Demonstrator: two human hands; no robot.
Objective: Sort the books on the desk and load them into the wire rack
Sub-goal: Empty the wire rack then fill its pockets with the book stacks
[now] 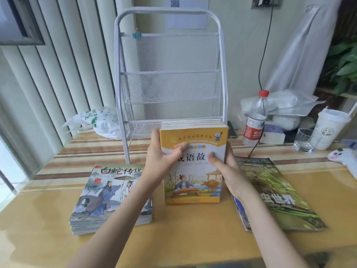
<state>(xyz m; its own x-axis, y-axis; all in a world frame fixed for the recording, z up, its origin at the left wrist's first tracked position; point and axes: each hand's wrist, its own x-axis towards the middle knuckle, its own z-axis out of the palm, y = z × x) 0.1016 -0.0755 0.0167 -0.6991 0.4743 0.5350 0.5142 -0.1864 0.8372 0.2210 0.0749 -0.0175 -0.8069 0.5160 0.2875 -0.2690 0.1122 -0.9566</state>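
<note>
Gripping a stack of yellow-covered paperback storybooks [193,165] at frame centre: left hand [161,155] on its left edge, right hand [227,171] on its right edge, thumbs pressed on the top cover, remaining fingers curled around the sides. Stack's far end sits just in front of the white metal mesh wire rack [170,74], upper centre. Stack of grey-blue illustrated books [108,198] lies lower left on the tan desk [193,238]; green nature magazines [276,196] lie lower right.
</note>
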